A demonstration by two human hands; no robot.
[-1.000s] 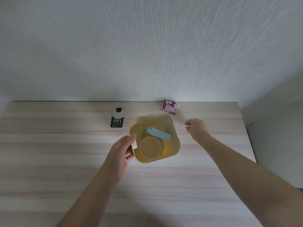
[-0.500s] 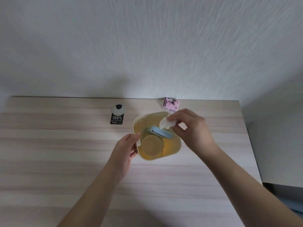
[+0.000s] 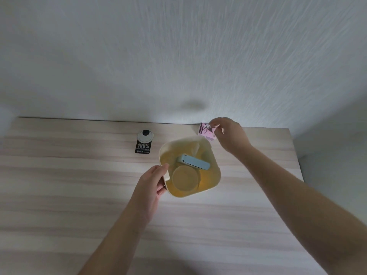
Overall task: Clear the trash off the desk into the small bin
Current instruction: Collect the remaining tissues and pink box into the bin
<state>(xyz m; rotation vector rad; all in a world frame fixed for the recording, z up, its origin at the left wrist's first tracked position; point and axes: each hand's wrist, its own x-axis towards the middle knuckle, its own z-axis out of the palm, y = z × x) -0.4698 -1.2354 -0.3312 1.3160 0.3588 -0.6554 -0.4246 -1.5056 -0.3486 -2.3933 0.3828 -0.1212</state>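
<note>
A small cream bin stands on the wooden desk, near the back. Inside it lie a light blue box, a crumpled white tissue against the far wall, and a round tan shape at the bottom. My left hand grips the bin's near-left rim. My right hand is behind the bin to the right, its thumb and fingers closed around a small pink box by the wall.
A black "100%" tag with a white round top lies left of the bin near the back edge. The desk ends at the wall behind and at its right edge.
My right hand dropped the white tissue into the bin, then moved back and right onto the pink box. My left hand has stayed on the bin's rim.
</note>
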